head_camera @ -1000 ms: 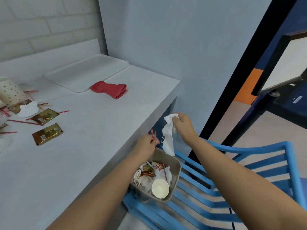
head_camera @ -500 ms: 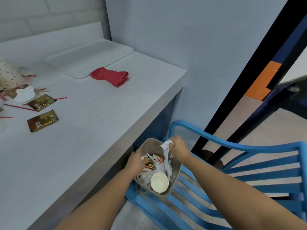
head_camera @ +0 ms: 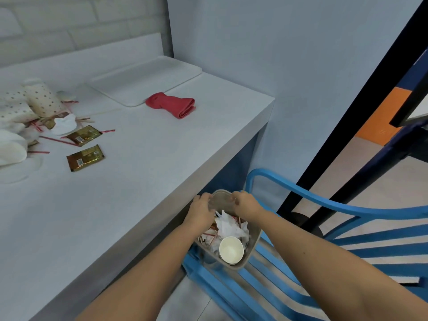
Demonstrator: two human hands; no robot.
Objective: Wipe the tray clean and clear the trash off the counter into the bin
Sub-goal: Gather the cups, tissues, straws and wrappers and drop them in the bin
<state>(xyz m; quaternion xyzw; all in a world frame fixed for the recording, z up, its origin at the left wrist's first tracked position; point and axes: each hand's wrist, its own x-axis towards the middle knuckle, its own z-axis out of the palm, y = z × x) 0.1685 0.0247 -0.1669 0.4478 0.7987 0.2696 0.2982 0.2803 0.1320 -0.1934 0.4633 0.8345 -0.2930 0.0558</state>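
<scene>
Bin [head_camera: 253,242] sits on the blue chair [head_camera: 301,196] beside the tabletop [head_camera: 150,172] edge and contains a crumpled tissue [head_camera: 228,225], a paper cup [head_camera: 231,250] and other scraps. Left hand [head_camera: 202,210] and right hand [head_camera: 246,205] are at the bin's far rim, fingers curled; whether either grip closes on the rim cannot be told. Tray [head_camera: 148,79] lies at the tabletop's far corner, with the red cloth [head_camera: 172,104] touching its near edge. Two gold wrappers [head_camera: 85,158] lie further left.

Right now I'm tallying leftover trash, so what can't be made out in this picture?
Head view only:
Left hand and right hand: curled fingers blurred at the bin rim; a grip cannot be told.
Bin's bottom: buried under tissue and paper cup.
White items on the counter: cut by left edge.
Packet print: too small.
</scene>
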